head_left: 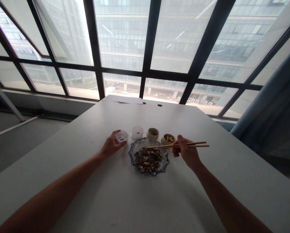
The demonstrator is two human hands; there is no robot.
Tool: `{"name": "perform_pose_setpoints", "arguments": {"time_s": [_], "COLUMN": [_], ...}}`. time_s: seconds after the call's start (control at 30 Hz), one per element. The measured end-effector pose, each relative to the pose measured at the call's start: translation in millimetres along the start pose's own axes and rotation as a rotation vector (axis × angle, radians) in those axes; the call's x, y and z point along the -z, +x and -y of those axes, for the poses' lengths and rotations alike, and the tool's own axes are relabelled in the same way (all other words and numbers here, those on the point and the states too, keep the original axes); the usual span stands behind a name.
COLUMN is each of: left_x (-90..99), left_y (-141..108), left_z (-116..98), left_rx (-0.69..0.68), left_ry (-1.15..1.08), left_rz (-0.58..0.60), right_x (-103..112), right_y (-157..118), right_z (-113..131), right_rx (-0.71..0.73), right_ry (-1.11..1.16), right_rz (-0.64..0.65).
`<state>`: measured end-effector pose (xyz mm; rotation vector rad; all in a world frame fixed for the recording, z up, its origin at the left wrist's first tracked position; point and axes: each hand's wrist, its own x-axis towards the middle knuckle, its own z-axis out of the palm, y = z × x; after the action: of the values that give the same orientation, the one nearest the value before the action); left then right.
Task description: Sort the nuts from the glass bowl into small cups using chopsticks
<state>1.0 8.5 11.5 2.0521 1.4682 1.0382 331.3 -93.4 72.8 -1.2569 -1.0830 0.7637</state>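
Note:
A pair of wooden chopsticks (164, 146) is gripped in my right hand (186, 151). Their tips are over the far left part of a scalloped glass bowl (133, 158), which holds a heap of mixed seeds and nuts (148, 160). At the tips there seems to be a small dark piece, too small to name. My left hand (112, 144) is closed around a small clear plastic cup (122, 136) left of the bowl, with a few dark bits in its bottom.
Behind the bowl stand a second clear cup (137, 132) with a little inside, a beige round cup (152, 133), and another round cup (166, 135) containing nuts. White papers (125, 99) lie at the far table edge. A blue curtain (263, 100) hangs on the right.

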Motion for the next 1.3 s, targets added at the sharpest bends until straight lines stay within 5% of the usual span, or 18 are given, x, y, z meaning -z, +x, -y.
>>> {"name": "perform_pose_setpoints", "arguments": {"time_s": [0.13, 0.27, 0.37, 0.47, 0.57, 0.8, 1.1, 1.3], "left_x": [11.3, 14.0, 0.4, -19.1, -31.3, -24.3, -21.3, -21.7], "left_y": [10, 25, 42, 60, 70, 61, 50, 49], "left_z": [-2, -32, -61, -78, -78, -67, -70, -75], "left_rx": [0.007, -0.143, -0.218, -0.146, -0.106, -0.495, -0.470, -0.478], "left_ry": [-0.035, 0.139, 0.321, 0.364, 0.320, 0.245, 0.274, 0.300], "left_rz": [0.010, -0.024, 0.077, 0.235, 0.246, 0.058, 0.041, 0.066], "right_x": [5, 7, 6, 5, 5, 5, -15, -50], "right_y": [10, 13, 13, 12, 13, 16, 9, 17], "right_z": [-11, -16, -19, -22, -24, -22, -7, 1], "right_rx": [-0.095, -0.103, -0.089, -0.073, -0.060, -0.071, 0.095, 0.187], "right_ry": [0.177, 0.236, 0.231, 0.223, 0.242, 0.362, 0.276, 0.106], "right_rz": [-0.047, -0.067, -0.076, -0.077, -0.071, -0.128, -0.173, 0.059]}}
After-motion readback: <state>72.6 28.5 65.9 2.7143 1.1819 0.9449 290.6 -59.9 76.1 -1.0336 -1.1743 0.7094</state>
